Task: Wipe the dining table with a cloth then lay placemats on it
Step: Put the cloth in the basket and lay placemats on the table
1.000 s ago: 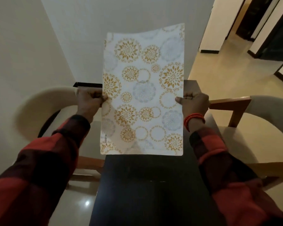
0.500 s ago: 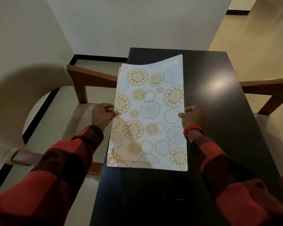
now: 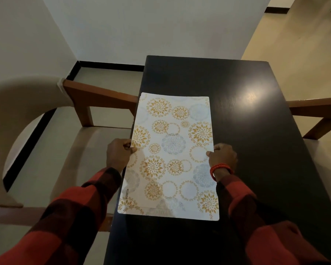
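White rectangular placemat with gold and grey floral circles (image 3: 172,155): on black glossy dining table (image 3: 256,150), left edge; long axis running away from person. Left hand (image 3: 118,153) and right hand (image 3: 223,156) pinch its long sides.

Dim, warm indoor light — a soft overhead glare spot sits on the dark surface (image 3: 250,96), the near sleeves fall into shadow, and wide-angle distortion bends the chair (image 3: 27,104) and walls at the edges.
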